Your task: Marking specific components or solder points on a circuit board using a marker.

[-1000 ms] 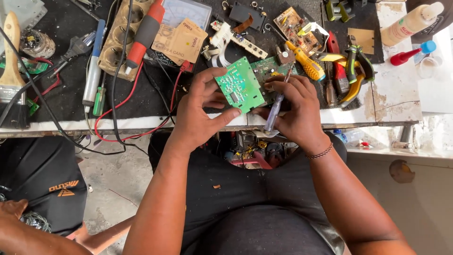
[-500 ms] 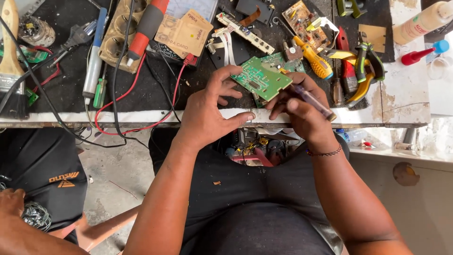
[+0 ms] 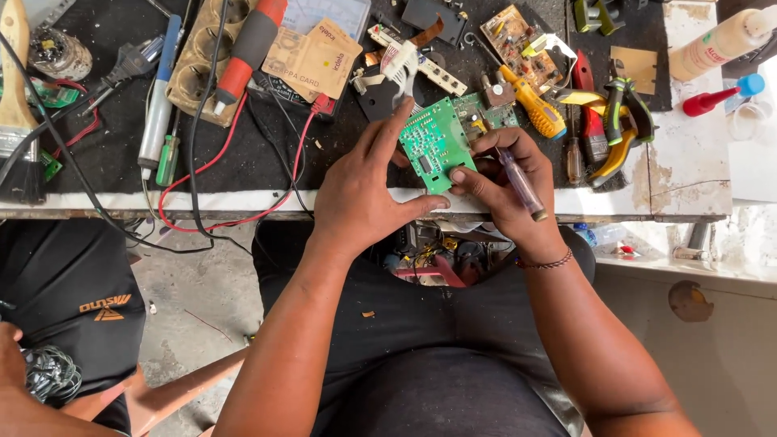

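Above the near edge of the table [image 3: 121,201], a green circuit board [image 3: 433,146] was held tilted between both hands. Left hand [image 3: 360,190] gripped its left and near edges, fingers spread. Right hand [image 3: 502,182] pinched its right edge and clasped a clear-handled screwdriver [image 3: 522,184]. Yellow screwdriver [image 3: 534,109] lay just beyond, right.

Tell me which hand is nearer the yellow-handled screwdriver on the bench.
Right. The right hand, gripping a clear pen-like tool, sits just below the yellow-handled screwdriver. The left hand lies farther left, beyond the green circuit board.
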